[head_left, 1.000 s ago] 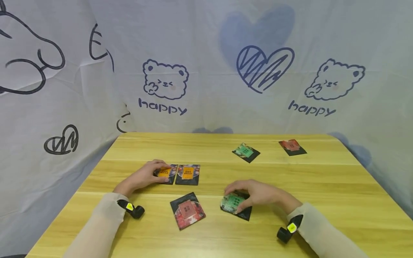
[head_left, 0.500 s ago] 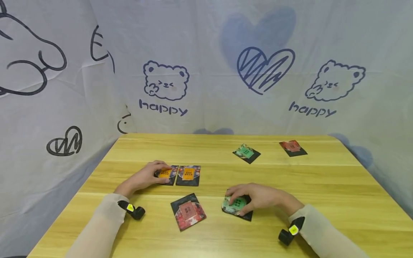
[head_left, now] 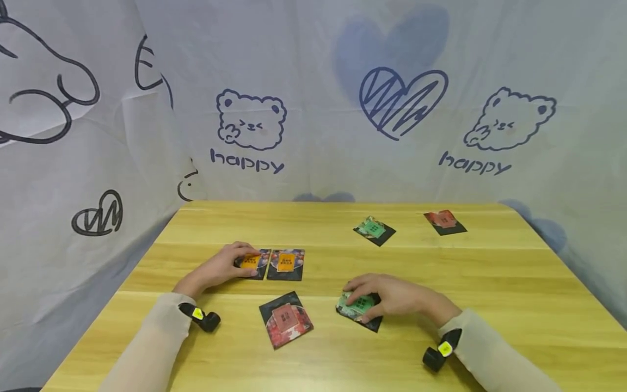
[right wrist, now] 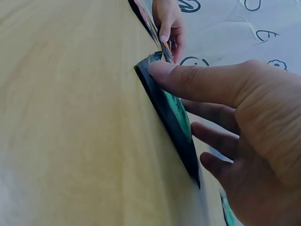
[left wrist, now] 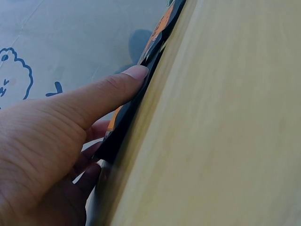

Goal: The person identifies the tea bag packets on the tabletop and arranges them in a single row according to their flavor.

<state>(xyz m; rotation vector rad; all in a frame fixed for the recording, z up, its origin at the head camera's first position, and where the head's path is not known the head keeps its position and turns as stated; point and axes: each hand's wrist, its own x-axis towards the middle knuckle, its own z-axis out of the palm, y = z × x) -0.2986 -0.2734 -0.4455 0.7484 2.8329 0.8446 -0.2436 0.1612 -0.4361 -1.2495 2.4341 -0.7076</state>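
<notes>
Step in hand, as I judge it: pairing packets by colour. Right hand (head_left: 392,296) grips the near green packet (head_left: 359,306) at the table's (head_left: 490,305) front — thumb on its edge. Left hand (head_left: 220,268) pinches an orange packet (head_left: 251,262) beside its twin (head_left: 286,263). Next move likely needs a clean lift. Count — two orange, two green, two red.

Bright even light, soft shadows, wide-angle edge bending, blurry wrist close-ups
</notes>
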